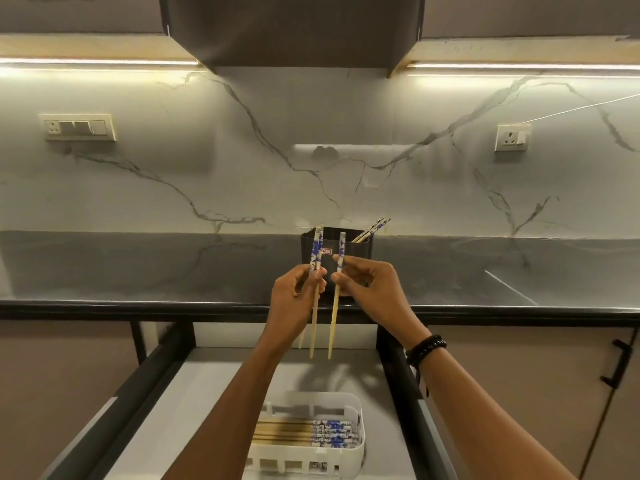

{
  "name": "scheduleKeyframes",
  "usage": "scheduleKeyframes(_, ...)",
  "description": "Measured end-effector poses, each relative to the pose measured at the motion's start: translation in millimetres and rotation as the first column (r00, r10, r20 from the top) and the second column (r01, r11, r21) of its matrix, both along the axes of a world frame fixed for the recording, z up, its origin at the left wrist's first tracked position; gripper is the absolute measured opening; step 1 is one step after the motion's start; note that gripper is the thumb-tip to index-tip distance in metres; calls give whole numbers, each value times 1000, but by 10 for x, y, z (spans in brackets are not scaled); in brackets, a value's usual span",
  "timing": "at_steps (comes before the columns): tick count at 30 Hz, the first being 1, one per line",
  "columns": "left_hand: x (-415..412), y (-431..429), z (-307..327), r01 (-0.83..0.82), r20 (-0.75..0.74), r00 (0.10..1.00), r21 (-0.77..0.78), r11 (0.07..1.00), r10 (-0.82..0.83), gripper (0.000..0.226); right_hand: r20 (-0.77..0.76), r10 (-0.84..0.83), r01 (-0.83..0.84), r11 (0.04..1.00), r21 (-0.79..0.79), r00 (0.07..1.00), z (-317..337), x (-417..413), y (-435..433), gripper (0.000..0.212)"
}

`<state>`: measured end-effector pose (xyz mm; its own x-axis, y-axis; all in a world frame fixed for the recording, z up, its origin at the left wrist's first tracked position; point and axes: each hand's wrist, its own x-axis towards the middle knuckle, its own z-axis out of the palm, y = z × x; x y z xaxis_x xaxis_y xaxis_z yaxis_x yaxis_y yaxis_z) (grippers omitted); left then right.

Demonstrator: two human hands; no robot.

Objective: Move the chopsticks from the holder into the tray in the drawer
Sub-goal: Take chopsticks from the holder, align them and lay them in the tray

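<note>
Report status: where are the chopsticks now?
Left grip holds chopsticks, right grip holds one chopstick, above open drawer. A few stand in holder; several lie in tray. Nothing in the way.

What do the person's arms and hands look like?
The left forearm and right forearm are bare; no sleeve shows. The right wrist carries a black beaded bracelet with a thin dark cord hanging. The left hand and right hand show no ring or glove.

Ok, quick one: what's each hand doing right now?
Left hand: grips a couple of chopsticks, held roughly upright.
Right hand: pinches a single chopstick, also roughly upright.
</note>
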<state>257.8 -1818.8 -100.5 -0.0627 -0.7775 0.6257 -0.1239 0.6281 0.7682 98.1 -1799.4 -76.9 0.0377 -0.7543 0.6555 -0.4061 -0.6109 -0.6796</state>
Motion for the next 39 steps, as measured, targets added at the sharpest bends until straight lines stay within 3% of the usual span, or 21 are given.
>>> scheduleKeyframes(3,-21,18,9,68,-42,997,25,997,-67,21,-157,-39,32,999,-43,987,-14,69,10,23)
scheduleKeyframes(7,-17,41,-56,94,-36,995,43,995,-92,21,-104,-30,29,1000,-11,994,-58,105,50,43)
scheduleKeyframes(13,-18,39,-58,161,-42,987,90,983,-158,20,-242,-51,55,998,11,969,-52,88,30,32)
scheduleKeyframes(17,-6,36,-72,159,-14,987,86,984,-158,21,-274,24,-5,998,69,962,-47,58,28,24)
scheduleKeyframes(22,-5,43,-95,193,73,977,99,976,-200,21,67,208,-219,944,248,976,-41,-17,49,20)
scheduleKeyframes(30,36,49,-68,284,89,947,214,935,-308,22,276,225,-294,926,239,934,-62,-75,54,41)
scheduleKeyframes(39,83,50,-92,366,91,906,325,872,-414,29,356,240,-329,919,217,903,-71,-88,51,27)
